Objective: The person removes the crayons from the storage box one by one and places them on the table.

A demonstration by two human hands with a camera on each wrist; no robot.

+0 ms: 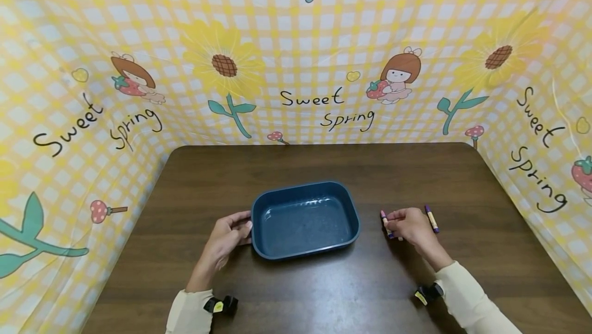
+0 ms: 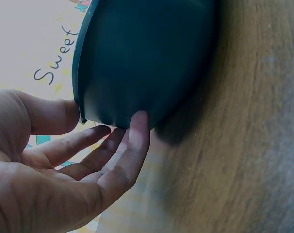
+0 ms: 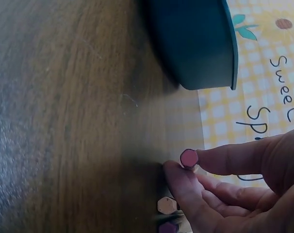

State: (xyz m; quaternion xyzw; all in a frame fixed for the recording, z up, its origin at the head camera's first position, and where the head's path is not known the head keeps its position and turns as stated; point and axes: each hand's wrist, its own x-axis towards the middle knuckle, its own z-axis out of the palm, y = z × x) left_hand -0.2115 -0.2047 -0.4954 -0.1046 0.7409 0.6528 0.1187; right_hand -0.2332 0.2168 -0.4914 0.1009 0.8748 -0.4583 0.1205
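A dark blue rectangular basin point(image 1: 305, 256) lies on the wooden table, its inside bare. At its left end, my left hand point(image 1: 225, 239) holds the wall, thumb against the rim and fingers on the outer side point(image 2: 130, 58). Right of the basin, my right hand point(image 1: 413, 228) pinches a crayon with a pinkish tip point(image 1: 383, 214) between thumb and forefinger; its hexagonal end point(image 3: 189, 158) faces the right wrist camera. Under that hand, a pale crayon point(image 3: 167, 205) is mostly hidden. A purple crayon with a cream wrapper point(image 1: 432, 219) lies just right of the hand.
The brown table point(image 1: 296, 298) is enclosed at the back and sides by a yellow checked cloth point(image 1: 296, 56) printed with flowers and figures. Black straps point(image 1: 222, 305) sit around both wrists, below light sleeves.
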